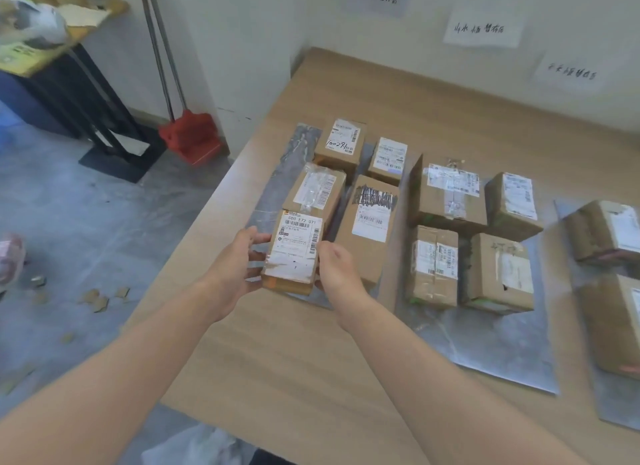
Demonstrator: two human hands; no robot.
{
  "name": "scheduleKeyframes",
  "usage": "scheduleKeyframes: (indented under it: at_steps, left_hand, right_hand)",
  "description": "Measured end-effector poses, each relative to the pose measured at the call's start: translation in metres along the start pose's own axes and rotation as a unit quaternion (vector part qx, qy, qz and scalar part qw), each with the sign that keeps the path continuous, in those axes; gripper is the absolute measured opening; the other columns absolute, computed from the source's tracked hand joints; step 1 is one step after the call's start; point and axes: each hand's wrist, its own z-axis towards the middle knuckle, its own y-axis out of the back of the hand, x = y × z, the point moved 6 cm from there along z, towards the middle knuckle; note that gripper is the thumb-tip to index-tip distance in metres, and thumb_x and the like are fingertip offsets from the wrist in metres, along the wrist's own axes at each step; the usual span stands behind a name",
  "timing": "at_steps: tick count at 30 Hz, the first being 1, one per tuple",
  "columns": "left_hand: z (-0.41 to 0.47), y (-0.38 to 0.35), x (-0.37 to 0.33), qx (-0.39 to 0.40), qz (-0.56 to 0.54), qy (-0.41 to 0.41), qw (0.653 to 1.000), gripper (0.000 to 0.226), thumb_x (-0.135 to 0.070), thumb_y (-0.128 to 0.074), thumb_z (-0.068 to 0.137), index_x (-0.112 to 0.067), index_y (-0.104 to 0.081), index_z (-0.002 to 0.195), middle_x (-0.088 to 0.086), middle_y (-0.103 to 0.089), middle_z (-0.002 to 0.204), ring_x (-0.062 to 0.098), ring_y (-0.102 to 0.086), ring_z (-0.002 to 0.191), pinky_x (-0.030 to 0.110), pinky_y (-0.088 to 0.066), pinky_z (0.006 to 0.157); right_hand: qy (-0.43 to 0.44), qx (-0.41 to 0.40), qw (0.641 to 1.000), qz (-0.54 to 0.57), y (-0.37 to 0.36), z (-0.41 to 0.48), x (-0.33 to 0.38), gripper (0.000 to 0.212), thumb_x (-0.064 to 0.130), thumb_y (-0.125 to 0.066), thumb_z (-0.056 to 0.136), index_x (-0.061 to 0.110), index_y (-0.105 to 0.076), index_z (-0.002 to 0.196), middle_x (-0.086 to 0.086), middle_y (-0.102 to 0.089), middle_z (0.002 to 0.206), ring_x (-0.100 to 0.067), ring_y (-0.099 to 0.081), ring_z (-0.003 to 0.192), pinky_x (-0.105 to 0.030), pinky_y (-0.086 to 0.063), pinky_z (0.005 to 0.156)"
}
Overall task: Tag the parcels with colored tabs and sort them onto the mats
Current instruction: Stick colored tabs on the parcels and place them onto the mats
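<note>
- Both hands grip one small parcel [294,253]: the left hand [242,260] curls round its left side, the right hand [337,267] round its right.
- It sits at the near end of the left mat [294,152] on the counter [277,360], just in front of four boxes [372,222] lying there; contact with the mat is unclear.
- Middle mat [485,346] carries four boxes and the right mat [616,409] at least two, so sorting looks mostly done.
- Parcel's long axis runs near to far, with its label [296,242] facing up.
</note>
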Motion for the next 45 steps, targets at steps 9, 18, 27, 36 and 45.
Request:
scheduleKeyframes:
  at_steps: [9,18,27,36,45]
  left_hand:
    - [0.056,0.005,0.024,0.008,0.018,0.047,0.999,0.044,-0.045,-0.034,0.106,-0.023,-0.069,0.12,0.004,-0.066,0.102,0.022,-0.064,0.092,0.038,-0.049,0.087]
    - [0.08,-0.005,0.033,0.016,0.022,0.063,0.998,0.038,-0.044,-0.035,0.106,-0.024,-0.068,0.108,0.005,-0.068,0.1,0.027,-0.065,0.1,0.047,-0.048,0.103]
    - [0.069,-0.011,0.026,0.019,0.047,0.047,0.998,0.041,-0.044,-0.036,0.106,-0.018,-0.06,0.127,0.009,-0.064,0.12,0.027,-0.06,0.117,0.043,-0.042,0.108]
    - [0.014,-0.025,-0.04,0.019,0.09,-0.052,0.994,0.025,-0.039,-0.035,0.107,-0.032,-0.059,0.11,-0.011,-0.053,0.096,-0.001,-0.05,0.086,0.023,-0.035,0.087]
    - [-0.054,-0.074,-0.102,0.125,0.071,-0.139,0.98,0.072,-0.078,-0.047,0.079,-0.035,-0.054,0.137,-0.015,-0.051,0.148,0.0,-0.046,0.129,0.029,-0.032,0.114]
  right_hand:
    - [-0.032,-0.015,0.999,-0.034,-0.02,0.038,-0.025,0.026,0.045,-0.041,0.089,0.024,-0.055,0.086,0.007,-0.059,0.079,-0.016,-0.051,0.073,-0.035,-0.041,0.07]
    - [-0.048,-0.011,0.997,-0.057,-0.022,0.058,-0.035,0.021,0.037,-0.043,0.102,0.019,-0.055,0.1,0.009,-0.054,0.08,-0.012,-0.05,0.075,-0.029,-0.036,0.065]
    - [-0.043,-0.02,0.997,-0.057,-0.019,0.046,-0.027,0.028,0.035,-0.044,0.101,0.021,-0.042,0.077,0.005,-0.044,0.074,-0.016,-0.041,0.069,-0.035,-0.032,0.065]
    - [-0.013,-0.048,0.998,0.026,0.0,0.005,0.023,0.034,0.035,-0.04,0.101,0.008,-0.056,0.089,-0.018,-0.055,0.085,-0.028,-0.06,0.082,-0.05,-0.054,0.092]
    - [0.067,-0.094,0.988,0.104,0.052,-0.064,0.097,0.043,0.046,-0.033,0.106,0.017,-0.065,0.11,0.003,-0.07,0.116,-0.019,-0.064,0.111,-0.045,-0.048,0.11]
